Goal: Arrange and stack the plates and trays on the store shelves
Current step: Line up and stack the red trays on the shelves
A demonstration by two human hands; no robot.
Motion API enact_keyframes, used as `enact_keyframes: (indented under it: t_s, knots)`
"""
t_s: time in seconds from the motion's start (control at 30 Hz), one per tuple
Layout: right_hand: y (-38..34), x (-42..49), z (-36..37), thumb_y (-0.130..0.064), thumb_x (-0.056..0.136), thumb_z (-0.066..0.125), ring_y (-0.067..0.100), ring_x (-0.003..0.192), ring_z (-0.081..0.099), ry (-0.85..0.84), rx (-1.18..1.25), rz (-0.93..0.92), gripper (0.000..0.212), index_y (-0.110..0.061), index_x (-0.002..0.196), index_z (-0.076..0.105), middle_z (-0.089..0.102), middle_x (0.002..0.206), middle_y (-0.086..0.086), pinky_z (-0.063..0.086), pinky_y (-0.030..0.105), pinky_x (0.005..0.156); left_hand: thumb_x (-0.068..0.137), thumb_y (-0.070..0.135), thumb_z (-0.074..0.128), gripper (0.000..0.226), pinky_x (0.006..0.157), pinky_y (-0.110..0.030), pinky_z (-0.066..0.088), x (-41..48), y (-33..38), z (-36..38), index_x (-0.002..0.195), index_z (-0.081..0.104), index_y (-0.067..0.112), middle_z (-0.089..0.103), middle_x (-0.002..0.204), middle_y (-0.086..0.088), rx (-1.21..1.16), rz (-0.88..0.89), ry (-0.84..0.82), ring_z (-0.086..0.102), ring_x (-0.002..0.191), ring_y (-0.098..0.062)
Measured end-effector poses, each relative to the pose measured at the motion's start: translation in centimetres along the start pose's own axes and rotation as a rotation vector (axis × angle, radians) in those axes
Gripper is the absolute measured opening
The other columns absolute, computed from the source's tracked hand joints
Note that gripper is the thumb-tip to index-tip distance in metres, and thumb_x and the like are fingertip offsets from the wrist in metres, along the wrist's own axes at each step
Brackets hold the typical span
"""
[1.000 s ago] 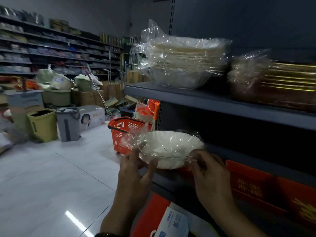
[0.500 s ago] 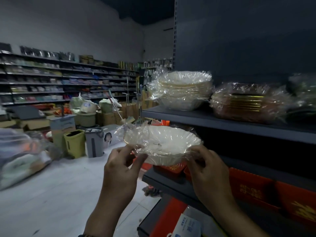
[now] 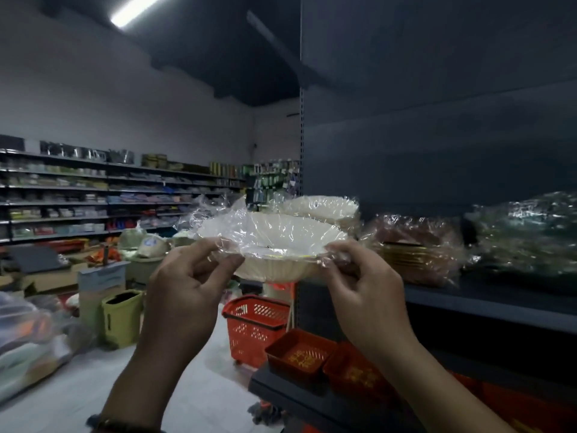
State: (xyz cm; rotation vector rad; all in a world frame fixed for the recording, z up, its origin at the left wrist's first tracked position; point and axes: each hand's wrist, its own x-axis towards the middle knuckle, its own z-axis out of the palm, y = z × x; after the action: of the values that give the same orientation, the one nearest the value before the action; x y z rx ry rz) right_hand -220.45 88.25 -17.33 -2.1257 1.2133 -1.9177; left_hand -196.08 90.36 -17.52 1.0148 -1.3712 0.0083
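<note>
We hold the white wavy plate in clear crinkly wrap (image 3: 274,239) in the air, near the far white plate stack (image 3: 324,206) on the dark shelf (image 3: 484,300). Our left hand (image 3: 184,285) and right hand (image 3: 365,282) each pinch its rim. It seems light but slippery (wrap slides), so a grip on the stiff edge is best.

Clear, crinkled plastic film (image 3: 212,214) gleams over a pale, matt plate (image 3: 274,232) with a fluted rim; the same glossy wrap covers the white stack (image 3: 324,204) and the brown, gold-edged stack (image 3: 412,248); the dark-grey shelf (image 3: 499,303) looks smooth and matt, like painted metal; the red trays (image 3: 299,354) carry gold print; the red basket (image 3: 256,323) is perforated plastic; the pale floor (image 3: 218,385) looks smooth.
</note>
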Motion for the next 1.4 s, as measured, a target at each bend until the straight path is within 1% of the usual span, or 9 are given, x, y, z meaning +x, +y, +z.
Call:
enact_keyframes:
  t_s: [0.17, 0.3, 0.53, 0.83, 0.97, 1.1, 1.2, 1.3, 1.4]
  knots:
    - [-0.7, 7.5, -1.6, -0.039, 0.097, 0.067, 0.005, 0.095, 0.059, -0.099, -0.161, -0.040, 0.016, -0.035, 0.113, 0.067, 0.062, 0.102, -0.010, 0.040, 0.017, 0.073, 0.096, 0.036, 0.075, 0.011, 0.064, -0.010, 0.055, 6.0, 0.2, 3.5, 0.100, 0.073, 0.026, 0.075, 0.089, 0.026, -0.113, 0.016, -0.055, 0.071, 0.085, 0.012]
    - [1.2, 12.4, -1.9, -0.054, 0.096, 0.066, 0.012, 0.100, 0.061, -0.115, -0.237, -0.029, 0.029, -0.029, 0.112, 0.066, 0.066, 0.105, -0.008, 0.048, 0.033, 0.084, 0.088, 0.076, 0.062, 0.063, 0.084, -0.038, 0.063, 11.2, -1.0, 7.0, 0.133, 0.065, 0.031, 0.070, 0.124, 0.011, -0.158, 0.023, -0.144, 0.072, 0.102, -0.008]
    - [6.6, 18.1, -0.7, -0.046, 0.098, 0.067, 0.013, 0.094, 0.068, -0.058, -0.253, 0.059, 0.023, -0.024, 0.093, 0.064, 0.072, 0.096, -0.007, 0.055, 0.040, 0.089, 0.098, 0.061, 0.064, 0.032, 0.072, -0.030, 0.050, 18.0, -3.5, 14.6, 0.086, 0.065, 0.031, 0.069, 0.085, 0.014, -0.134, 0.111, -0.198, 0.065, 0.080, 0.001]
    - [11.1, 23.4, 2.7, -0.041, 0.101, 0.066, 0.017, 0.112, 0.065, -0.150, -0.361, 0.134, 0.026, -0.022, 0.118, 0.066, 0.069, 0.120, -0.004, 0.049, 0.032, 0.091, 0.104, 0.063, 0.049, 0.036, 0.104, -0.050, 0.053, 21.0, -10.8, 20.9, 0.125, 0.066, 0.039, 0.072, 0.121, 0.015, -0.104, 0.120, -0.219, 0.068, 0.115, -0.022]
    - [13.0, 24.2, 4.8, -0.039, 0.106, 0.059, 0.021, 0.134, 0.058, -0.333, -0.462, 0.265, 0.047, -0.019, 0.148, 0.059, 0.061, 0.148, -0.001, 0.043, 0.027, 0.106, 0.103, 0.071, 0.034, 0.051, 0.116, -0.058, 0.037, 21.5, -13.9, 22.5, 0.143, 0.054, 0.044, 0.063, 0.143, 0.003, 0.132, 0.053, -0.282, 0.040, 0.149, -0.031]
    - [15.5, 24.2, 6.3, -0.035, 0.104, 0.058, 0.031, 0.111, 0.068, -0.378, -0.623, 0.359, 0.030, -0.011, 0.103, 0.075, 0.075, 0.109, 0.005, 0.051, 0.033, 0.089, 0.091, 0.090, 0.010, 0.071, 0.120, -0.061, 0.020, 20.4, -15.3, 23.7, 0.151, 0.035, 0.061, 0.034, 0.170, 0.009, 0.325, 0.059, -0.348, 0.015, 0.158, -0.031]
    - [16.0, 24.8, 6.3, -0.040, 0.101, 0.056, 0.032, 0.099, 0.066, -0.402, -0.703, 0.344, 0.036, -0.014, 0.078, 0.064, 0.066, 0.084, 0.003, 0.045, 0.033, 0.077, 0.102, 0.076, 0.019, 0.055, 0.119, -0.063, 0.016, 19.8, -15.7, 23.9, 0.152, 0.036, 0.061, 0.002, 0.175, 0.010, 0.377, 0.052, -0.331, 0.005, 0.154, -0.032]
    - [15.9, 25.3, 5.9, -0.043, 0.102, 0.055, 0.027, 0.101, 0.066, -0.460, -0.722, 0.368, 0.033, -0.017, 0.096, 0.074, 0.072, 0.099, 0.002, 0.050, 0.031, 0.082, 0.106, 0.068, 0.017, 0.060, 0.124, -0.054, 0.014, 19.8, -15.8, 24.1, 0.151, 0.049, 0.045, 0.023, 0.173, 0.005, 0.354, 0.159, -0.347, 0.010, 0.156, -0.024]
    - [16.0, 25.7, 5.3, -0.037, 0.104, 0.053, 0.024, 0.086, 0.058, -0.506, -0.707, 0.385, 0.037, -0.015, 0.077, 0.063, 0.061, 0.081, -0.002, 0.041, 0.029, 0.066, 0.106, 0.065, 0.013, 0.064, 0.126, -0.050, 0.015, 20.1, -16.2, 24.7, 0.137, 0.060, 0.036, 0.049, 0.161, 0.004, 0.347, 0.222, -0.347, 0.025, 0.157, -0.019]
